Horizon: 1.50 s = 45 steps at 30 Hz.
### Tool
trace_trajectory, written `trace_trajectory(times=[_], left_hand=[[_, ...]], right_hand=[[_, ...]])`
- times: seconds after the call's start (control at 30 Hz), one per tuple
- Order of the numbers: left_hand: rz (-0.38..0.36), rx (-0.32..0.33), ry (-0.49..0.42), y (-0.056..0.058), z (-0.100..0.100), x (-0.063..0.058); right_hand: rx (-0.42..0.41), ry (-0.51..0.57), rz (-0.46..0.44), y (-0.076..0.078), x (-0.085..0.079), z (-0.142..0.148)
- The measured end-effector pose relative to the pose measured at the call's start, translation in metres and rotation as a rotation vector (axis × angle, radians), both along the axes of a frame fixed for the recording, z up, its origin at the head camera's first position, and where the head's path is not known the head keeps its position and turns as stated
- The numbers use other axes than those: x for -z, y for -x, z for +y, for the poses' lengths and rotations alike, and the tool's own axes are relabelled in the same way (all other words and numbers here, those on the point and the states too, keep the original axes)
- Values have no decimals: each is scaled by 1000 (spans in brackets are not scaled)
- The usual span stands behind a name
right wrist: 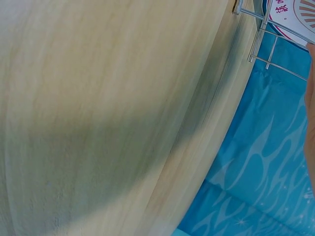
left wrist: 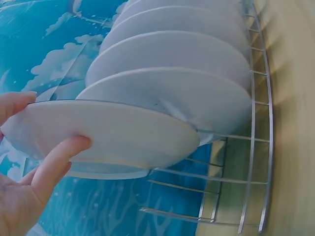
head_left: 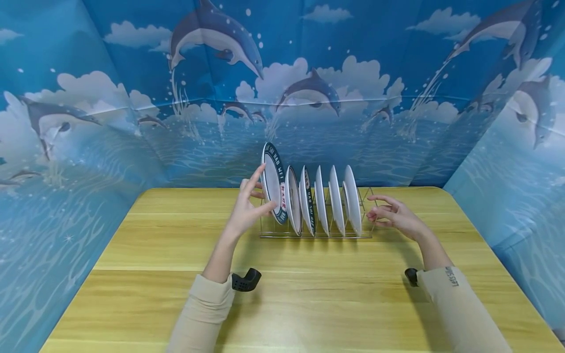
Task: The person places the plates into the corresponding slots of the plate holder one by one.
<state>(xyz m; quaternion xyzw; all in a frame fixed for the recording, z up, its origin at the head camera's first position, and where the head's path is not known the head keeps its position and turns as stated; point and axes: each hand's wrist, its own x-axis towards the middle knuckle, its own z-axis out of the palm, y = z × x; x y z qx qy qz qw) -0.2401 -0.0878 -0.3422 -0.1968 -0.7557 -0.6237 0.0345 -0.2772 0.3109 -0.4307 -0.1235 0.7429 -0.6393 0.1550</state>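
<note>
A wire dish rack point(head_left: 315, 236) stands at the far side of the table with several white plates upright in it. At its left end my left hand point(head_left: 247, 208) holds a plate with a dark lettered rim point(head_left: 271, 184). This plate sits higher than the others and leans. The left wrist view shows the thumb point(left wrist: 66, 147) on the plate's white face point(left wrist: 113, 135) and a finger at its edge. My right hand point(head_left: 395, 215) is at the rack's right end, fingers bent about the end wire. Only a sliver of it shows in the right wrist view, so its grip is partly hidden.
The wooden table point(head_left: 326, 299) reaches back to a blue dolphin-print cloth point(head_left: 212, 132) that hangs behind and on both sides. A black wrist strap piece point(head_left: 247, 280) juts from the left sleeve, another point(head_left: 411, 277) from the right.
</note>
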Motion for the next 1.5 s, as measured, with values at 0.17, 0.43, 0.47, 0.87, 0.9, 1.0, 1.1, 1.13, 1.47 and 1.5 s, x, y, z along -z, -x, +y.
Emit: trace_trajectory(times=[0.17,0.43,0.47,0.87,0.9,1.0,1.1,1.13,1.47,1.5], left_hand=[[15,-12,67,-2,8,5],[31,-38,115,-5,14,16],[32,-43,119,-5,14,18],[-10,-60,57,-5,12,36],[-12,-67,47,-5,12,38],[-16,-95,21,-6,12,41],[-22,-111,13,-6,13,43],[-25,-114,10,-6,13,44],[6,-142,-100,-12,15,56],[20,-159,-137,-12,15,62]], right_hand=[[1,1,-7,0,0,-1],[-4,15,-1,0,1,0],[-3,15,-2,0,1,1],[13,16,-17,1,2,-1],[13,19,-18,1,2,0],[5,20,-16,1,2,0],[2,14,-12,0,2,0],[3,13,-11,0,2,0],[15,11,-23,-2,-1,-2],[15,12,-22,-2,-1,-2]])
